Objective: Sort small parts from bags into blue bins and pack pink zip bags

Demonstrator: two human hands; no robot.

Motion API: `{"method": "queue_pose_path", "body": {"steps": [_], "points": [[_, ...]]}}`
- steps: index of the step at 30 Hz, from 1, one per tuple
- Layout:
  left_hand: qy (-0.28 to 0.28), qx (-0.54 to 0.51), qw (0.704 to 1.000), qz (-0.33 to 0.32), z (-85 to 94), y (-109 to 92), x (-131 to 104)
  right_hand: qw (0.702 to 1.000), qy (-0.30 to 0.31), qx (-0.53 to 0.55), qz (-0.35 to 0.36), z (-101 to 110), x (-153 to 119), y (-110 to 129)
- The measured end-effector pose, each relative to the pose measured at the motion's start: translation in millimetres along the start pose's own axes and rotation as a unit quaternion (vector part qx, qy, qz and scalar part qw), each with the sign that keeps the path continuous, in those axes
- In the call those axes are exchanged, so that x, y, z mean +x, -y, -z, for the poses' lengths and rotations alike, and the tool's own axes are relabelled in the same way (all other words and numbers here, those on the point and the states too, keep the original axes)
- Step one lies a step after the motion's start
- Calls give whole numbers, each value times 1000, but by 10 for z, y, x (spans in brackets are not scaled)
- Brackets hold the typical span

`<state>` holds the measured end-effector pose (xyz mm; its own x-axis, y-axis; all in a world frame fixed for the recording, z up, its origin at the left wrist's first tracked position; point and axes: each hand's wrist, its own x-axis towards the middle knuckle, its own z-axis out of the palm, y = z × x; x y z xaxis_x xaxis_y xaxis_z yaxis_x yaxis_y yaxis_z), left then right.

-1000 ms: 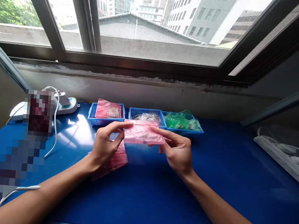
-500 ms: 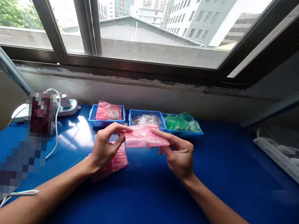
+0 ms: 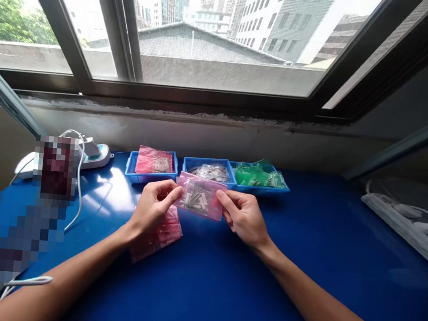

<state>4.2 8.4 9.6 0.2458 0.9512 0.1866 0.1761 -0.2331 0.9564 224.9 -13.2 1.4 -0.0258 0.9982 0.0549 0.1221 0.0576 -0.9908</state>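
A pink clear bag (image 3: pixel 199 197) with several small metallic pieces inside is stretched between my two hands above the blue table. My left hand (image 3: pixel 154 202) pinches its left edge between thumb and fingers. At its right edge, my right hand (image 3: pixel 244 215) grips it the same way. Below and beside my left hand lie pink bags (image 3: pixel 158 238) on the table, partly hidden by that hand. Behind the held bag stand three blue trays: the left one (image 3: pixel 145 178) with pink bags, the middle one (image 3: pixel 231 174) with clear bags, the right one (image 3: pixel 267 190) with green bags.
At the left, a white power strip (image 3: pixel 102 156) with a plug and a white cable (image 3: pixel 80 189) lies on the blue table (image 3: pixel 225 291). Another power strip (image 3: pixel 403 229) is at the right edge. A window with a dark frame (image 3: pixel 204 97) rises behind the table.
The held pink bag has been turned, so its flat face and the pieces inside now show. My left fingers have closed on its left edge, and my right hand has shifted slightly left.
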Motion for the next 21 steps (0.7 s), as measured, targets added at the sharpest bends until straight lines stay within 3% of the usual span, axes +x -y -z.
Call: {"method": "queue_pose_path", "body": {"steps": [3, 5, 8, 11, 13, 16, 19, 21], "points": [[-11, -12, 1000, -11, 74, -32, 50, 1000, 24, 8, -5, 2, 4, 0], [-53, 3, 998, -30, 211, -53, 125, 999, 45, 10, -1, 4, 3, 7], [-177, 93, 977, -71, 514, -20, 287, 998, 66, 6, 6, 2, -7, 18], [-249, 268, 930, -41, 792, 117, 435, 997, 82, 2, 7, -10, -25, 18], [-249, 390, 887, -11, 892, 221, 488, 996, 93, 0, 6, -19, -38, 16], [-263, 446, 855, -11, 902, 297, 488, 995, 104, 0, 11, -27, -50, 19], [-272, 464, 838, -85, 825, 267, 441, 994, 108, -2, 19, -22, -53, 32], [-210, 462, 848, -151, 778, 246, 418, 993, 112, -8, 23, -14, -51, 36]]}}
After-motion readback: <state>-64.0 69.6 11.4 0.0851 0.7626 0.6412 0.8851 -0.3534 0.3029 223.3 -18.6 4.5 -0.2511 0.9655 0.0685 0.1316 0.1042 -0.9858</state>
